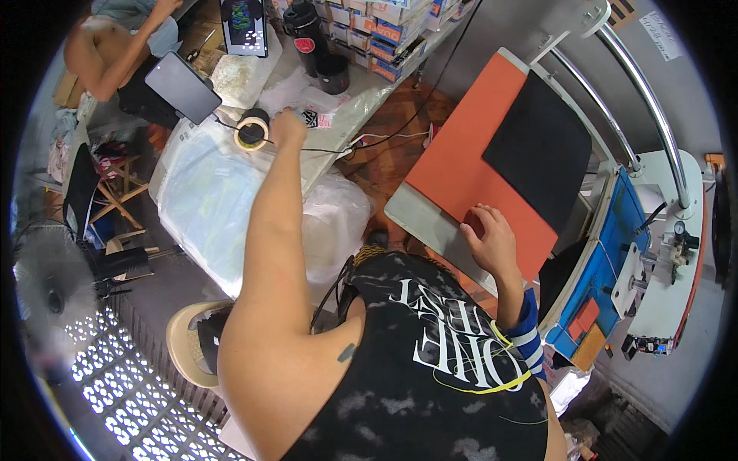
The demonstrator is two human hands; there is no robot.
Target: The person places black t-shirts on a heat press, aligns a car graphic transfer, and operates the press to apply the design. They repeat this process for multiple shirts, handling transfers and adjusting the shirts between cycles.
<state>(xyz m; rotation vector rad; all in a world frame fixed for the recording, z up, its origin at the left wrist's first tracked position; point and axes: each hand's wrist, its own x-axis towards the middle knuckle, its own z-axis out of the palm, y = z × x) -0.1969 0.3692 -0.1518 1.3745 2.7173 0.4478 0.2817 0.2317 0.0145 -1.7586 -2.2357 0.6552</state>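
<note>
My left arm reaches out to the table, where my left hand (289, 129) is beside a roll of tape (252, 131) with a dark middle. Its back faces me and the fingers are mostly hidden, so any hold cannot be made out. Small black, white and pink printed pieces (317, 118) lie just right of it. My right hand (492, 238) is over the near part of an orange sheet or pad (469, 146), thumb and loosely curled fingers apart, holding nothing visible. A black sheet (542, 146) lies on the orange one, beyond that hand.
A phone (183, 87) on a holder stands left of the tape. Behind are a black bottle (304, 34), a dark cup (333, 74) and stacked boxes (384, 38). At right stands a machine with chrome bars (646, 84). Another person (108, 58) sits far left; a fan (54, 300) stands nearer.
</note>
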